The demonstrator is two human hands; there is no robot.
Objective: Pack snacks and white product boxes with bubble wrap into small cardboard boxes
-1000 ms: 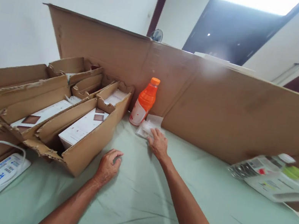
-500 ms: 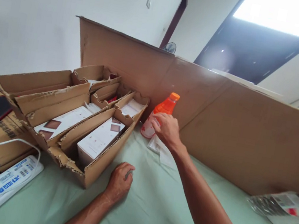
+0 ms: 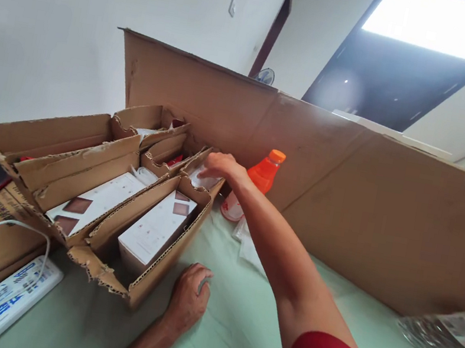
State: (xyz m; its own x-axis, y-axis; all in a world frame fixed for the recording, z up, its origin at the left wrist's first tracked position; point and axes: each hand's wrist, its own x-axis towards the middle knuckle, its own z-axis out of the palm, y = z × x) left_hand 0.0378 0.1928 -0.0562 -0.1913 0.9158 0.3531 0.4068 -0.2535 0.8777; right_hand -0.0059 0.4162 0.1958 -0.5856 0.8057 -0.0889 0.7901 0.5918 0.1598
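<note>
My right hand is over the small back compartment of the cardboard divider box, touching or just above the white packets inside. Its thumb stands apart from the fingers; some fingertips are hidden. Behind the forearm stands an orange-capped bottle with red-orange contents. Beside the bottle's base lies a clear plastic packet, partly covered by the arm. My left hand rests on the green cloth, fingers loosely curled, a gap between thumb and forefinger. Closest to it is the front compartment with a white box.
Another white box lies in the compartment to the left. A tall cardboard panel stands along the back. At the right edge is a clear plastic package. A white power strip with a cable lies at the lower left.
My right hand has moved left from beside the bottle to the small back compartment. A red sleeve now shows. My left hand has barely moved.
</note>
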